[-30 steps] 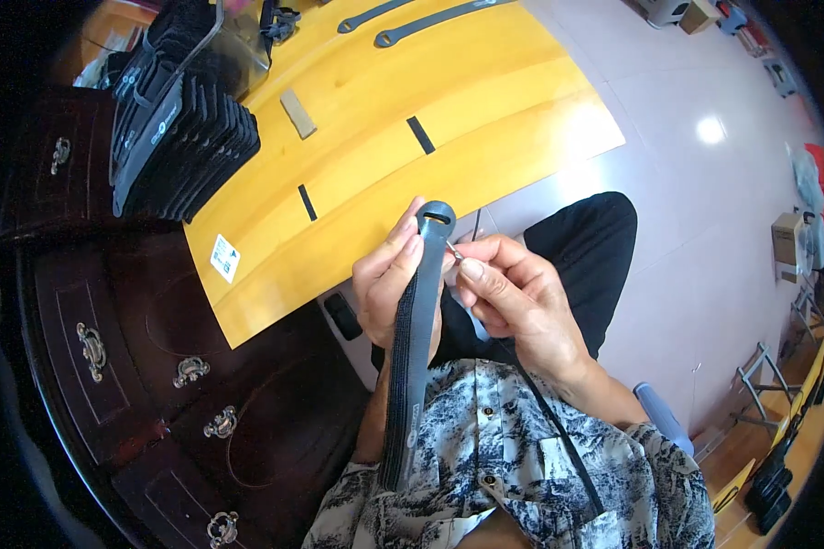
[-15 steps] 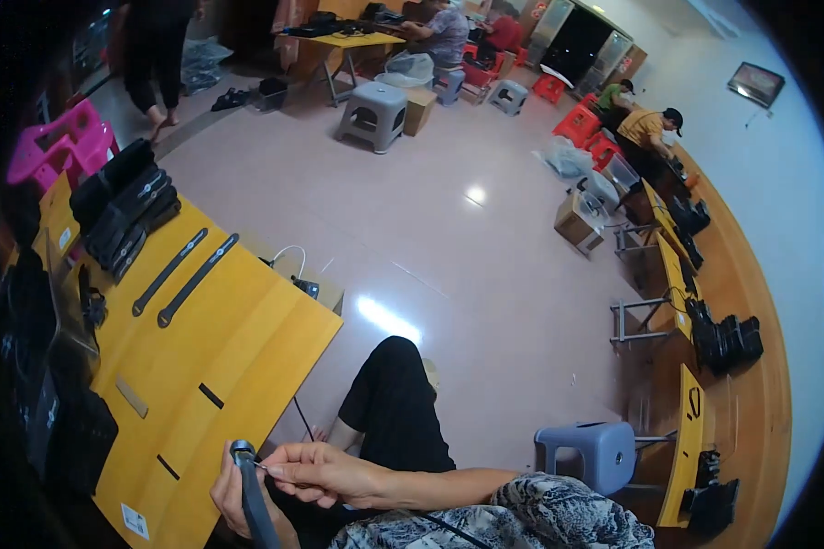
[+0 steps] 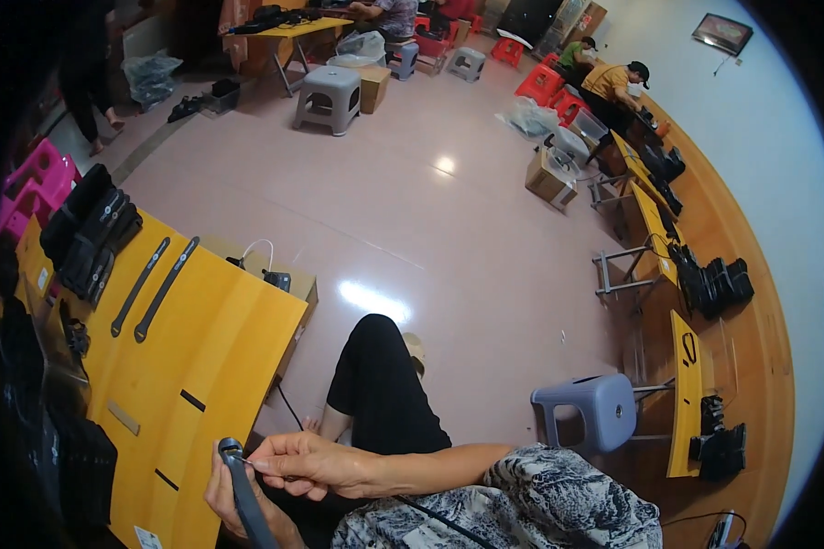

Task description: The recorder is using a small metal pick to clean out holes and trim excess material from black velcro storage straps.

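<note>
Left hand (image 3: 222,499) wrapped around dark strap (image 3: 249,508), rounded slotted end up, strap in lower left of view by near edge of yellow table (image 3: 238,316). Right hand (image 3: 307,465) just beside slotted end, thumb and fingers pinched tight on thin shiny piece (image 3: 248,459), too small to identify. On table: two long straps (image 3: 166,290) side by side, two short black strips (image 3: 192,400), tan block (image 3: 124,417). Blue-gray stool (image 3: 581,412) well apart, right.
</note>
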{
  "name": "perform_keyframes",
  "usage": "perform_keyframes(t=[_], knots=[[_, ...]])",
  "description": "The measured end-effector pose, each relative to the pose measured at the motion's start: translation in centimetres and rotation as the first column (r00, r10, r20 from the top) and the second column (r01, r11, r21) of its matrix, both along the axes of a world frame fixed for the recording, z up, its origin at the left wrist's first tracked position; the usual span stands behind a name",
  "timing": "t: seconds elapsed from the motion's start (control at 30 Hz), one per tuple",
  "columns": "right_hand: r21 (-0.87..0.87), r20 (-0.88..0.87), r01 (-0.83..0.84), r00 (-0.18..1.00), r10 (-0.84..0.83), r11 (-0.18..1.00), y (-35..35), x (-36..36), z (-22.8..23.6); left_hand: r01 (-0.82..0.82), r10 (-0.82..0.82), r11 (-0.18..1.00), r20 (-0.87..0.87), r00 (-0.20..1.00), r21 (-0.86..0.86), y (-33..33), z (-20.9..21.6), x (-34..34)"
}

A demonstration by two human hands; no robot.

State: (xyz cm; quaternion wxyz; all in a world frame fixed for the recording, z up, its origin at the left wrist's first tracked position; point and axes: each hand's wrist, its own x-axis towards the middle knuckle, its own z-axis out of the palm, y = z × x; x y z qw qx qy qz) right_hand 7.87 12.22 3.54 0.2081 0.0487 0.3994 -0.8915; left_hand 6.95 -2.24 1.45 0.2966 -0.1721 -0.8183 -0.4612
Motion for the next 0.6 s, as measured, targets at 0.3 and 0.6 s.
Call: perform_keyframes(t=[0.3, 0.6], knots=[[0.622, -0.708, 0.611, 0.706, 0.018, 0.489, -0.5, 0.2, -1.2, -0.053, 0.058, 0.99, 0.029, 0.998, -0.132, 0.0, 0.0, 1.0], [0.663, -0.742, 0.664, 0.645, 0.184, 0.345, 1.9, -0.3, -2.2, 0.096, -0.106, 0.981, 0.052, 0.993, 0.167, 1.8, -1.7, 0.4]])
